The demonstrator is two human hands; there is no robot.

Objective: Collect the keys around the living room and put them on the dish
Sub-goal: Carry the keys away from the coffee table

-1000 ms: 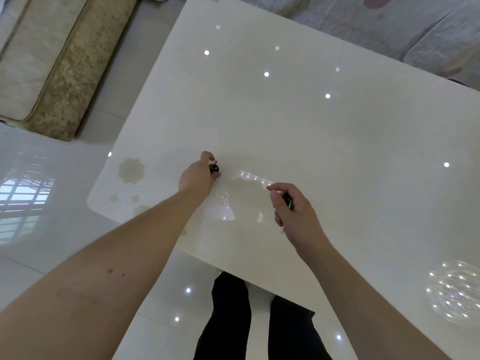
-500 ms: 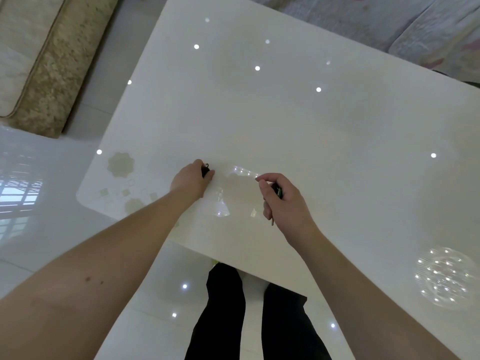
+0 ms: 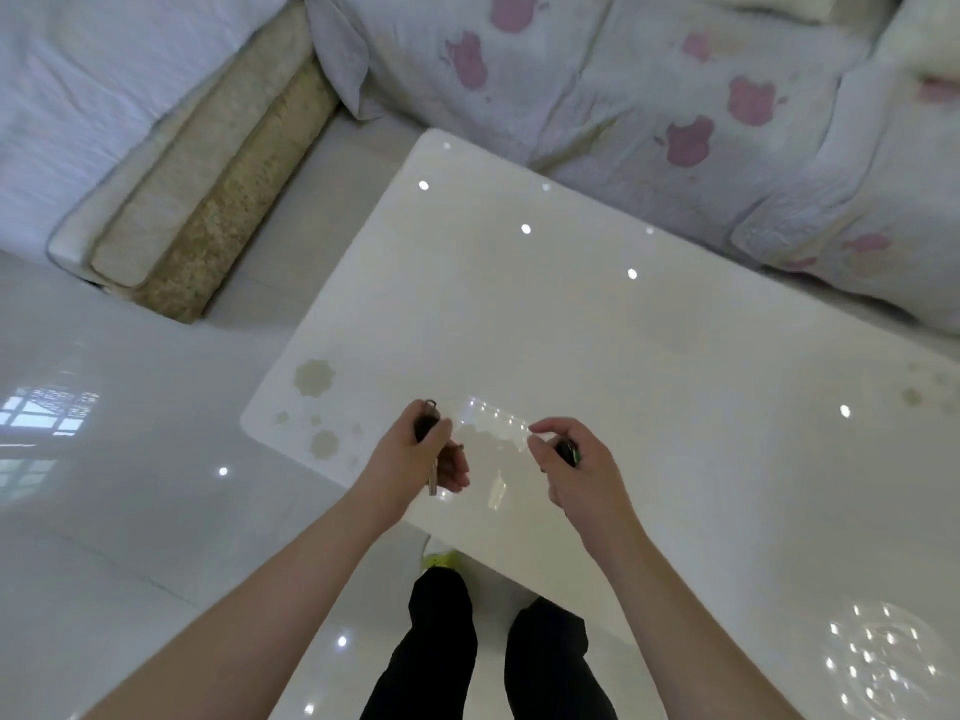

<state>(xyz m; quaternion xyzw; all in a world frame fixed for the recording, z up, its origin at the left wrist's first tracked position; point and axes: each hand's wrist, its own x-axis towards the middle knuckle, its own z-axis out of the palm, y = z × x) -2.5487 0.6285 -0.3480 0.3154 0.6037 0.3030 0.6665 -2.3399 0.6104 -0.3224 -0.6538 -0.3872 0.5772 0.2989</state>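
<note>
Glossy white tabletop (image 3: 597, 345) fills the middle of your view, and both of your hands hover over its near edge, apart from each other. Your left hand (image 3: 434, 454) is curled closed around a key (image 3: 432, 475): its dark head sits under your thumb, a small metal ring pokes out past your knuckles at the top, and the silver blade hangs down below your palm, pointing toward you. Your right hand (image 3: 571, 459) is also closed, with the thumb and forefinger pinched together at the tips and the other fingers folded around a small dark object (image 3: 567, 452) with a touch of green on it; so little of it shows that you cannot tell for certain whether it is another key. Between your two hands lies a clear dish (image 3: 493, 439), hard to make out except for the row of bright glints along its far rim and the faint reflections near its front edge. Neither hand touches it. Beyond the tabletop sits a sofa (image 3: 675, 96) draped in a pale cover with pink shapes.
</note>
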